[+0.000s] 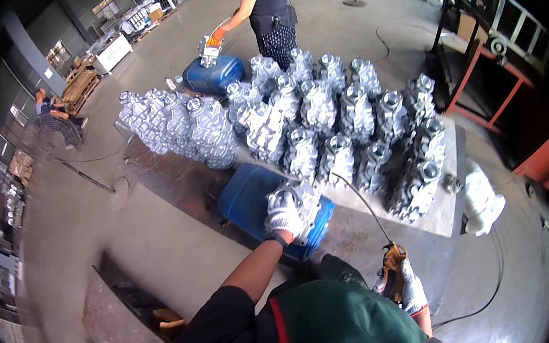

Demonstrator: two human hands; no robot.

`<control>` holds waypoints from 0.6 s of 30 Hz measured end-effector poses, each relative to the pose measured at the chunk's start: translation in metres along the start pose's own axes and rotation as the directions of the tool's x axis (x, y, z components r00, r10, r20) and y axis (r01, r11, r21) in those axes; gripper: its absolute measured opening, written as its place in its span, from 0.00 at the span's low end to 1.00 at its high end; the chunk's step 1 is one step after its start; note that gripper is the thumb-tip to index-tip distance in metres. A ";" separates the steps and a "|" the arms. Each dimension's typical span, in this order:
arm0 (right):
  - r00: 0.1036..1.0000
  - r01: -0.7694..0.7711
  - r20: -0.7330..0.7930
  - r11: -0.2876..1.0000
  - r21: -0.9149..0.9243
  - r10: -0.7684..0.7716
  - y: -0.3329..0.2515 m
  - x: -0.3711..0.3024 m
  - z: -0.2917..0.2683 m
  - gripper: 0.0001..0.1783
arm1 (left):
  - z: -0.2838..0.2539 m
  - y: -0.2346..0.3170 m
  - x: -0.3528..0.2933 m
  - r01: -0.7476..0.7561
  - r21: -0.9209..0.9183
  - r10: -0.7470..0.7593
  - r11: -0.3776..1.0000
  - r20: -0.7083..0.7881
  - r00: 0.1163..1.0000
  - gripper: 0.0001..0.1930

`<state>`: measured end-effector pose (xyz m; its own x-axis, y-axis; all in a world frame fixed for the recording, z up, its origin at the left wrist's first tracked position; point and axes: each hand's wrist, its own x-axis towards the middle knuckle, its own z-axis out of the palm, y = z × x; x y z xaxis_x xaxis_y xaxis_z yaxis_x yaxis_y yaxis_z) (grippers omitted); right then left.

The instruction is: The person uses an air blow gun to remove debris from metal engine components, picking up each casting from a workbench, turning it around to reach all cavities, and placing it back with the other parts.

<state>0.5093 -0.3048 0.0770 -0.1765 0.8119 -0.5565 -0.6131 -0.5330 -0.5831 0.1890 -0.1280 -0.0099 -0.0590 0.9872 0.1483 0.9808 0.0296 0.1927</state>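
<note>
My left hand (pixel 284 213), in a white work glove, grips a grey cast-metal part (pixel 306 203) that rests on a blue plastic drum (pixel 250 200) lying on its side. My right hand (pixel 409 286), also gloved, holds a small orange-and-black hand tool (pixel 393 269) with a thin hose running up from it. The tool sits low by my green apron, apart from the casting. Just beyond the drum stands a stack of many similar grey castings (pixel 347 132).
A second heap of castings (pixel 175 126) lies to the left of the stack. Another person (pixel 267 2) across the pile holds a casting over a second blue drum (pixel 214 75). A red metal frame (pixel 488 79) stands at right, a floor fan (pixel 53 137) at left.
</note>
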 end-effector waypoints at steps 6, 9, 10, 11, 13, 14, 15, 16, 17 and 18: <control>0.999 0.039 0.023 0.993 -0.109 -0.037 -0.014 0.019 0.032 0.30 | -0.024 -0.010 0.005 0.114 -0.320 -0.099 0.941 0.061 0.993 0.27; 0.999 0.049 0.021 0.990 -0.130 -0.046 -0.016 0.025 0.046 0.30 | -0.038 -0.023 0.012 0.194 -0.632 -0.254 0.750 -0.005 0.967 0.23; 0.998 0.060 0.016 0.991 -0.122 -0.059 -0.014 0.031 0.046 0.31 | -0.038 -0.028 0.014 0.116 -0.588 -0.238 0.801 -0.135 0.962 0.22; 0.998 0.068 0.016 0.991 -0.113 -0.067 -0.012 0.035 0.049 0.31 | -0.037 -0.039 0.016 0.082 -0.564 -0.222 0.822 -0.183 0.958 0.25; 0.998 0.066 0.013 0.984 -0.165 -0.064 -0.016 0.036 0.061 0.31 | -0.034 -0.056 0.019 0.103 -0.549 -0.219 0.829 -0.150 0.964 0.26; 0.998 0.066 0.008 0.980 -0.190 -0.066 -0.020 0.035 0.067 0.31 | -0.036 -0.062 0.022 0.144 -0.531 -0.198 0.835 -0.046 0.979 0.27; 0.997 0.073 0.011 0.978 -0.194 -0.072 -0.022 0.035 0.074 0.31 | -0.038 -0.068 0.024 0.181 -0.509 -0.176 0.842 0.058 0.983 0.28; 0.997 0.079 0.014 0.977 -0.197 -0.078 -0.024 0.035 0.081 0.31 | -0.040 -0.071 0.026 0.215 -0.482 -0.154 0.849 0.162 0.975 0.29; 0.996 0.086 0.015 0.975 -0.203 -0.084 -0.025 0.035 0.086 0.30 | -0.042 -0.071 0.029 0.239 -0.497 -0.142 0.834 0.226 0.964 0.29; 0.996 0.084 -0.005 0.977 -0.198 -0.087 -0.025 0.036 0.087 0.30 | -0.045 -0.070 0.031 0.264 -0.509 -0.127 0.819 0.288 0.949 0.30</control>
<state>0.4512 -0.2411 0.1228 -0.1181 0.8540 -0.5067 -0.4609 -0.4991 -0.7338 0.1106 -0.1064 0.0249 -0.1266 0.9784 -0.1632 0.6931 0.2049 0.6911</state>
